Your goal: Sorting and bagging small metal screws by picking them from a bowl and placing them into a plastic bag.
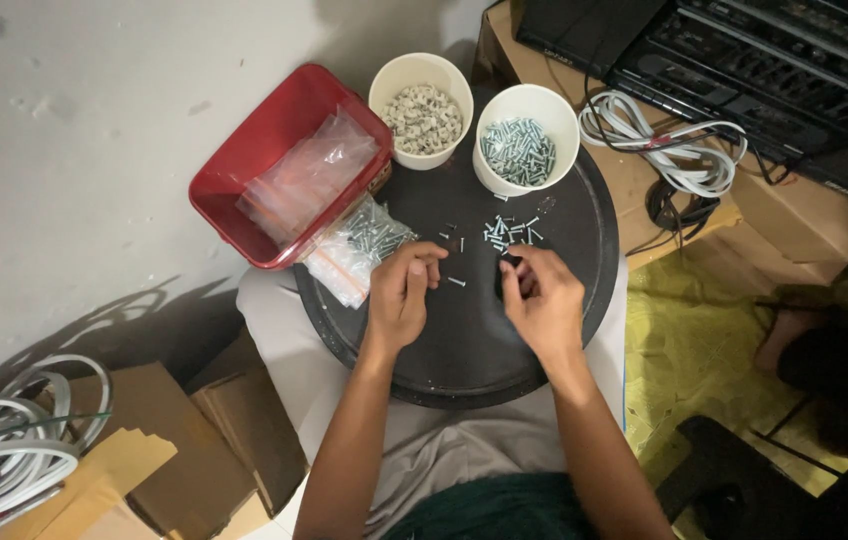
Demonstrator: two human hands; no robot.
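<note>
A: Entry on progress — judging only from the lay of things?

B: Counting one filled bag [359, 245] of screws, sealed or not cannot tell, flat at the tray's edge just outside the left hand [402, 295]. Reads as one portion done. Noting much left: white cup of screws [524, 150] close to full, white cup of pale plugs [422, 118] likewise, clear empty bags [309, 175] heaped in the red bin [234, 180].

A: And on the round dark tray [464, 350] itself?

B: Small scatter of loose screws [509, 232], unsorted, unbagged.

A: Fingers, left?

B: Curled in, tips drawn together near the thumb. Holding something or nothing — cannot tell, too small.

A: Fingers, right?

B: Right hand [544, 300] bent over, fingertips [516, 268] bunched low against the tray. Possibly pinched on a small part; not resolvable against the dark surface.

A: Position of the screws relative to the fingers?

B: Scatter just beyond the right fingertips, apart from them, on the cup side. Single screw [456, 282] between the two sets of fingertips, nearer the left, touching neither. Both cups well beyond the scatter, past any fingertip. Filled bag beside the left knuckles, not touched as far as visible.
</note>
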